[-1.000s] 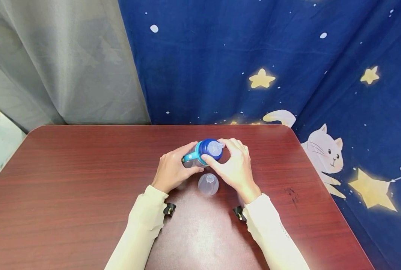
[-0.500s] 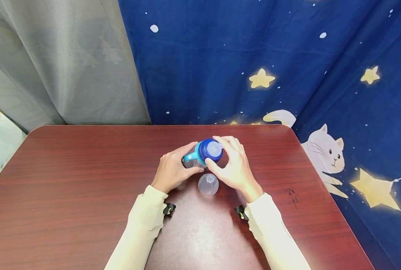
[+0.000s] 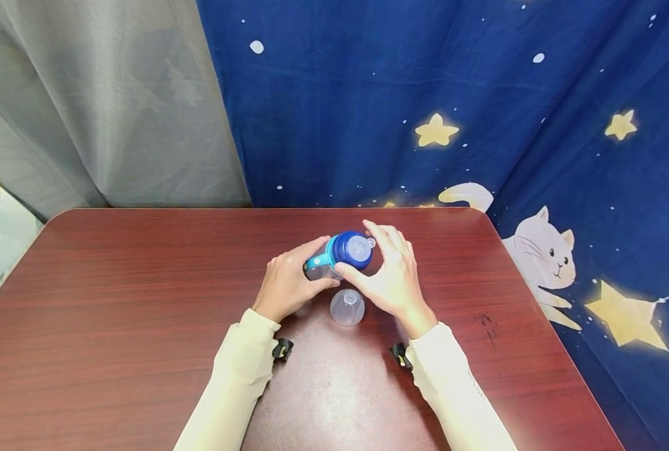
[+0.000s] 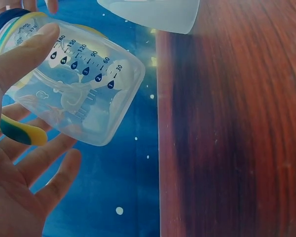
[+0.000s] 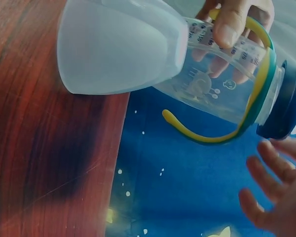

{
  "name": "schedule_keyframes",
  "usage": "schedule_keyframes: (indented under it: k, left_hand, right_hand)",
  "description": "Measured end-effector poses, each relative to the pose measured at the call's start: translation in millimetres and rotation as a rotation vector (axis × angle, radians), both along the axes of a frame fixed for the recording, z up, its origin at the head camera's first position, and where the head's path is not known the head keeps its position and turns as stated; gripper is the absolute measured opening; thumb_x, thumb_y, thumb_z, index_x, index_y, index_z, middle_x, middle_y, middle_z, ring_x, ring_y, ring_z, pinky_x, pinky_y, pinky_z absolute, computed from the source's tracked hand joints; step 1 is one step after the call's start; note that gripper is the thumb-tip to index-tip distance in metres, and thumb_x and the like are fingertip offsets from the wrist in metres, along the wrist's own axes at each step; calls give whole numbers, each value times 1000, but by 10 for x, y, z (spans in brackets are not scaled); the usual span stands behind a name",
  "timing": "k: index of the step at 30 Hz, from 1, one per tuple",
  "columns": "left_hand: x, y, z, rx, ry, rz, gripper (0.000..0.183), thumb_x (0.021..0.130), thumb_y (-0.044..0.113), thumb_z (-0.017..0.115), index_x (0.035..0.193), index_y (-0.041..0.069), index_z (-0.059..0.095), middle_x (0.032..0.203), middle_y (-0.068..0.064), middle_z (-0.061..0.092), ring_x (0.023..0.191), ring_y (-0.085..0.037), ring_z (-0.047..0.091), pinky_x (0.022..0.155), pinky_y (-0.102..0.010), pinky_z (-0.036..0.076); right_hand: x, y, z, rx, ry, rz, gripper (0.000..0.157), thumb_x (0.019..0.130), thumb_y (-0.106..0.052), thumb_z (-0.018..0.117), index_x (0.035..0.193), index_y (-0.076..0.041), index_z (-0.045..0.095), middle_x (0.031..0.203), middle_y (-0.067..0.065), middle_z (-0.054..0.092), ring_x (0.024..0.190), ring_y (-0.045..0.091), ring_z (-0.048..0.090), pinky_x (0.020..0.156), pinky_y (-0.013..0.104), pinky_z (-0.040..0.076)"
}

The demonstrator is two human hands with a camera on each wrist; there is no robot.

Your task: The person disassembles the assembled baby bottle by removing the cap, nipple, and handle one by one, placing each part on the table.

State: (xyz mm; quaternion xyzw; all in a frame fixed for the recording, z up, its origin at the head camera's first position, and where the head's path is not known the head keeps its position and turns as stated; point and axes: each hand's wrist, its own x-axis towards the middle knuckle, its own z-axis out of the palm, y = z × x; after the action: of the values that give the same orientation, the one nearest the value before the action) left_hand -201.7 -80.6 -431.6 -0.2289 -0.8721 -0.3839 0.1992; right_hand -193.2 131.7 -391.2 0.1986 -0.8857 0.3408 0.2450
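My left hand grips a clear baby bottle, which leans to the right with its nipple end toward my right hand. Its thumb lies along the printed scale in the left wrist view. The bottle wears a dark blue screw collar and a two-colored handle ring with curved handles. My right thumb reaches the collar's near side, while the other fingers spread out past the nipple. In the right wrist view those fingers are loosely extended beside the collar. A translucent domed cap stands on the table in front of the bottle.
The dark red wooden table carries the cap, and its far edge meets grey and blue curtains. Dark scuff marks show on the tabletop at the right. Black straps sit at both wrists.
My right hand has turned about the collar and loosened, its fingers now lifted and spread wider. The nipple tip tilted, then swung back right. Left hand and cap stay put.
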Motion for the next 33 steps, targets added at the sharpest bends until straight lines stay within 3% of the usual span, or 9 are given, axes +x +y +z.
schedule_keyframes:
  k: [8, 17, 33]
  left_hand:
    - [12, 8, 4, -1, 10, 11, 78, 70, 39, 91, 138, 16, 60, 127, -5, 67, 102, -23, 68, 78, -45, 54]
    - [17, 13, 1, -14, 11, 25, 78, 70, 40, 91, 138, 17, 61, 129, -3, 67, 103, -23, 68, 78, -46, 54]
    - [30, 7, 22, 1, -12, 10, 78, 71, 41, 90, 139, 20, 59, 130, -3, 66, 107, -22, 67, 81, -46, 54]
  right_hand:
    - [24, -45, -18, -88, 117, -155, 64, 72, -55, 82, 114, -8, 70, 87, 2, 66, 91, 23, 63, 93, 46, 36]
    - [53, -93, -30, -26, 133, -175, 57, 70, -62, 81, 94, -13, 68, 78, -1, 61, 80, 21, 59, 86, 45, 36]
    - [48, -45, 10, -42, 65, -29, 56, 76, -47, 81, 116, -11, 68, 100, 0, 64, 96, 17, 59, 93, 46, 36]
